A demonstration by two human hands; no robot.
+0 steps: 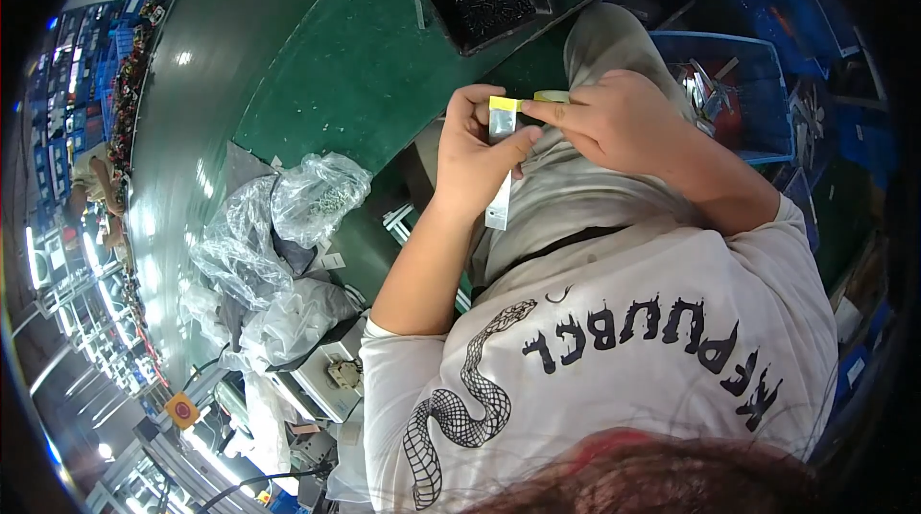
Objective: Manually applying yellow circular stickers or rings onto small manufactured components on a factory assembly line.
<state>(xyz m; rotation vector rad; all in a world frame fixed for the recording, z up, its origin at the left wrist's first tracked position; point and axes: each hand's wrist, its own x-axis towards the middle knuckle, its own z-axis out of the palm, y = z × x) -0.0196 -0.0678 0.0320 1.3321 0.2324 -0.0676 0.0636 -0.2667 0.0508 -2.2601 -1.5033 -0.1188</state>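
My left hand (470, 151) grips a flat, silvery metal strip (497, 212) between thumb and fingers, upright over my lap. Yellow tape (503, 104) covers the strip's far end. From the right, my right hand (624, 123) reaches in with its index fingertip at the taped end. A small roll of yellow tape (550, 95) sits at that hand's fingers, its lower part hidden behind them. The right hand's other fingers are curled under the palm and only partly visible.
A black bin (537, 4) of small dark parts stands on the green table (384, 44). At right, a blue crate (782, 102) holds metal strips. Clear plastic bags (249, 236) lie at left, near a yellow box with a red button (181, 409). Another person (96, 183) is far left.
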